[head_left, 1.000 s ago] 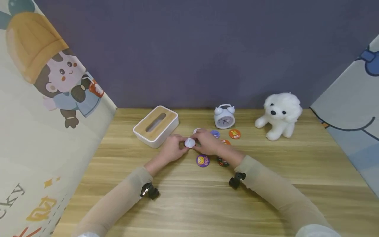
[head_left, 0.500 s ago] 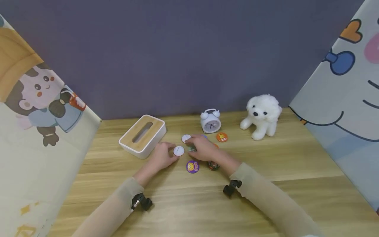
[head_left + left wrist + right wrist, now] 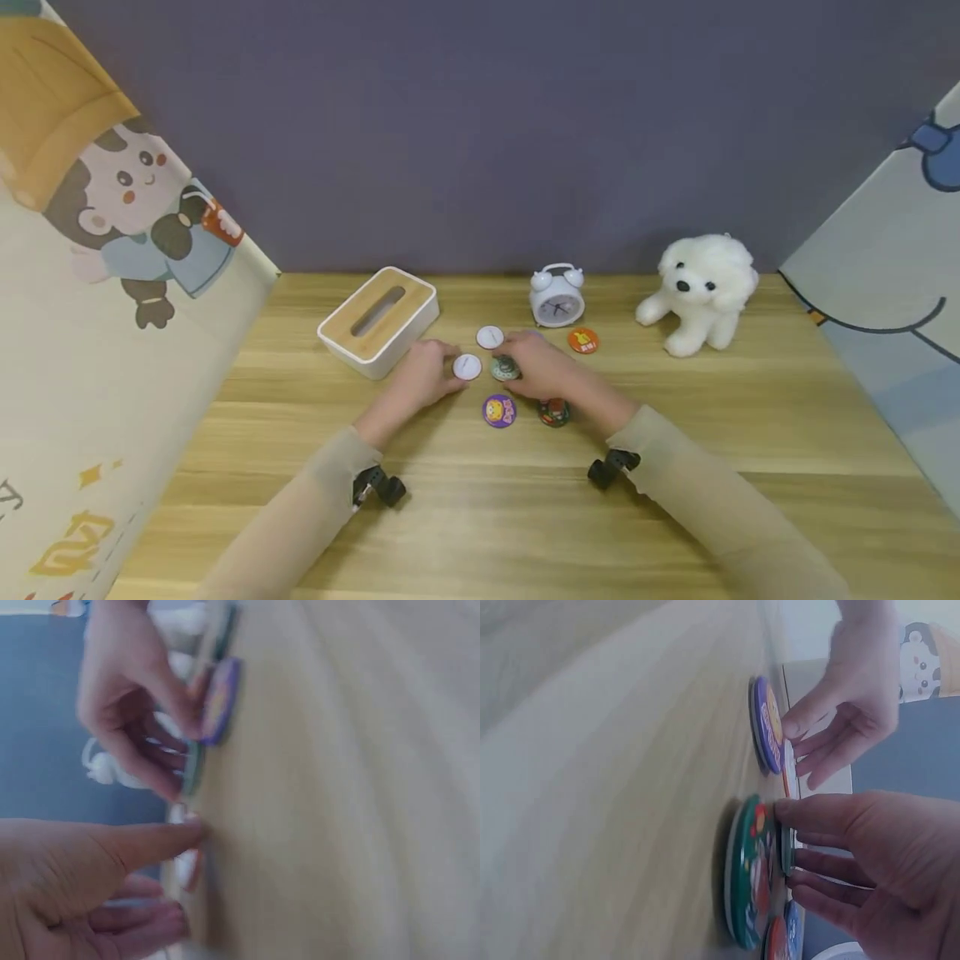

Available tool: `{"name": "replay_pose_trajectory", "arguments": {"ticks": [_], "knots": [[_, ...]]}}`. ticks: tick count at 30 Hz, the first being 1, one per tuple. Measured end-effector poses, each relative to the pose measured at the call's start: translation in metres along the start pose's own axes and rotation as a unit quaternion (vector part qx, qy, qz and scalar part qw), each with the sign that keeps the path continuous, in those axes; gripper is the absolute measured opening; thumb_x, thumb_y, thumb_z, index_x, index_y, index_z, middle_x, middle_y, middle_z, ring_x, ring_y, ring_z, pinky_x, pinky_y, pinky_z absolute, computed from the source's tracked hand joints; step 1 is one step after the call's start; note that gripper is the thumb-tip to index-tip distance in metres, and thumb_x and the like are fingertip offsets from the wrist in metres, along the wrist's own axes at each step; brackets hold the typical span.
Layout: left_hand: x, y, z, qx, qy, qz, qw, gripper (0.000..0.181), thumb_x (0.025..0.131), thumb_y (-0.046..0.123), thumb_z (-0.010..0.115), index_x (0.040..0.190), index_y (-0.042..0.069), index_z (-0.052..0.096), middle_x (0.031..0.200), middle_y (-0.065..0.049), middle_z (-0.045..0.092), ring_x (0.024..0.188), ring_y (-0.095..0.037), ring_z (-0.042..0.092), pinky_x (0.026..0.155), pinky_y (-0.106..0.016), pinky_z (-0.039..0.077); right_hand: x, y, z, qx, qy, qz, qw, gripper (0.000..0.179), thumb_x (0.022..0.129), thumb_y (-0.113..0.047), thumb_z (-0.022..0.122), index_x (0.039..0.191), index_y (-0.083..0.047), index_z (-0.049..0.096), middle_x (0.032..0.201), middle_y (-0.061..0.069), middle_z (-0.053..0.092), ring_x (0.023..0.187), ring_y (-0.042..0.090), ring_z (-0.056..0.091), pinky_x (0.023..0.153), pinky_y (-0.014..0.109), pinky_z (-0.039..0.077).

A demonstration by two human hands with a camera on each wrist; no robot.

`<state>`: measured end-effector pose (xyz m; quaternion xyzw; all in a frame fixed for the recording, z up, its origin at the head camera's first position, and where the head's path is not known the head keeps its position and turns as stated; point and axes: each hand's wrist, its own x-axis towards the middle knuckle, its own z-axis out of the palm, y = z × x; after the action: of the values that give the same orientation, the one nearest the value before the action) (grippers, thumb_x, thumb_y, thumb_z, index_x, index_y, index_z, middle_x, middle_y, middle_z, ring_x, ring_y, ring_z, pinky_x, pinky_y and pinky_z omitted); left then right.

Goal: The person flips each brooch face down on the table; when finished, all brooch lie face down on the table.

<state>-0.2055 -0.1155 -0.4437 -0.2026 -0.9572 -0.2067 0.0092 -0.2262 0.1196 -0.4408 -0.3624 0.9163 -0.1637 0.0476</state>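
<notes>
**Head view, with both wrist views.** The left hand (image 3: pixel 417 380) lies on the bench (image 3: pixel 480 517) with its fingers loosely extended. Its grip is apart, and the fingertips touch the near white badge (image 3: pixel 467 367) without enclosing it. The right hand (image 3: pixel 546 372) comes in from 4 o'clock. Its grip is closed on the grey-green badge (image 3: pixel 506 367), with the thumb on one side and curled fingers on the other. This badge sits just beside the near white badge, at its 3 o'clock, and appears slightly raised or tilted off the bench. How far cannot be told.

**Surroundings.**
- A second white badge (image 3: pixel 490 337) lies at 12 o'clock of the pair.
- A purple badge (image 3: pixel 498 411) lies at 6 o'clock.
- A dark red-and-green badge (image 3: pixel 554 412) lies under the right wrist, at 5 o'clock.
- An orange badge (image 3: pixel 582 340) lies at 2 o'clock, near the alarm clock (image 3: pixel 557 297).
- The tissue box (image 3: pixel 378 321) stands at 10 o'clock.
- The plush dog (image 3: pixel 701 292) sits well apart at 2 o'clock.

**Technique (a judgement).** A thin disc is best taken by its rim, thumb opposite forefinger. The other hand's light fingertip pressure should be just enough to keep the neighbouring white badge from sliding. The right wrist should stay high so that it does not drag across the dark badge beneath it.
</notes>
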Motion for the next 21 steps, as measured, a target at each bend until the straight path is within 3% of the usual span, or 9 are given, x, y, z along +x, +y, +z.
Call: {"name": "replay_pose_trajectory", "arguments": {"ticks": [3, 5, 9, 11, 14, 17, 21], "knots": [[0.006, 0.009, -0.002, 0.015, -0.012, -0.019, 0.9997, 0.043, 0.071, 0.024, 0.100, 0.099, 0.001, 0.077, 0.093, -0.014, 0.078, 0.089, -0.030, 0.071, 0.087, -0.045, 0.061, -0.004, 0.005, 0.000, 0.008, 0.003, -0.018, 0.9998, 0.047, 0.085, -0.015, 0.087, 0.127, 0.002, 0.073, 0.123, 0.017, 0.075, 0.116, 0.033, 0.071, 0.109, 0.047, 0.057], [0.007, 0.016, -0.001, 0.015, -0.011, -0.027, 0.9995, 0.046, 0.069, 0.022, 0.100, 0.101, -0.001, 0.077, 0.096, -0.016, 0.076, 0.091, -0.031, 0.071, 0.089, -0.045, 0.062, -0.006, 0.007, 0.000, 0.019, 0.011, -0.023, 0.9995, 0.044, 0.083, -0.016, 0.088, 0.122, 0.002, 0.074, 0.117, 0.015, 0.076, 0.111, 0.030, 0.072, 0.103, 0.045, 0.059], [0.012, 0.029, 0.003, -0.011, 0.032, 0.004, 0.9994, 0.057, 0.073, 0.018, 0.096, 0.121, -0.005, 0.075, 0.117, -0.023, 0.076, 0.111, -0.039, 0.073, 0.104, -0.046, 0.060, -0.010, 0.013, -0.003, 0.069, 0.062, -0.005, 0.9957, 0.036, 0.079, -0.016, 0.090, 0.109, -0.002, 0.076, 0.108, 0.011, 0.076, 0.102, 0.026, 0.071, 0.094, 0.042, 0.062], [0.014, 0.034, 0.005, -0.047, 0.053, 0.021, 0.9973, 0.055, 0.078, 0.017, 0.092, 0.126, -0.004, 0.074, 0.119, -0.023, 0.077, 0.113, -0.039, 0.074, 0.104, -0.046, 0.061, -0.012, 0.016, -0.006, 0.125, 0.092, 0.017, 0.9878, 0.032, 0.079, -0.014, 0.090, 0.106, -0.003, 0.076, 0.105, 0.010, 0.075, 0.098, 0.025, 0.072, 0.091, 0.041, 0.063], [0.017, 0.039, 0.009, -0.104, 0.084, 0.039, 0.9902, 0.046, 0.083, 0.013, 0.089, 0.123, -0.002, 0.076, 0.114, -0.020, 0.080, 0.105, -0.034, 0.079, 0.096, -0.042, 0.065, -0.014, 0.019, -0.013, 0.219, 0.126, 0.057, 0.9658, 0.027, 0.084, -0.011, 0.089, 0.107, -0.005, 0.076, 0.106, 0.011, 0.076, 0.098, 0.027, 0.075, 0.091, 0.040, 0.066], [0.016, 0.040, 0.011, -0.149, 0.118, 0.056, 0.9802, 0.043, 0.084, 0.011, 0.089, 0.123, -0.002, 0.076, 0.113, -0.020, 0.080, 0.101, -0.033, 0.081, 0.092, -0.041, 0.066, -0.017, 0.019, -0.018, 0.315, 0.136, 0.097, 0.9344, 0.024, 0.089, -0.008, 0.085, 0.110, -0.003, 0.075, 0.110, 0.015, 0.077, 0.103, 0.030, 0.077, 0.094, 0.039, 0.065], [0.014, 0.041, 0.012, -0.178, 0.168, 0.089, 0.9656, 0.048, 0.083, 0.009, 0.090, 0.126, -0.005, 0.073, 0.121, -0.024, 0.077, 0.103, -0.038, 0.079, 0.093, -0.042, 0.065, -0.018, 0.017, -0.020, 0.415, 0.125, 0.134, 0.8913, 0.024, 0.097, -0.010, 0.077, 0.116, 0.002, 0.073, 0.116, 0.017, 0.075, 0.107, 0.023, 0.076, 0.095, 0.031, 0.063]]}}
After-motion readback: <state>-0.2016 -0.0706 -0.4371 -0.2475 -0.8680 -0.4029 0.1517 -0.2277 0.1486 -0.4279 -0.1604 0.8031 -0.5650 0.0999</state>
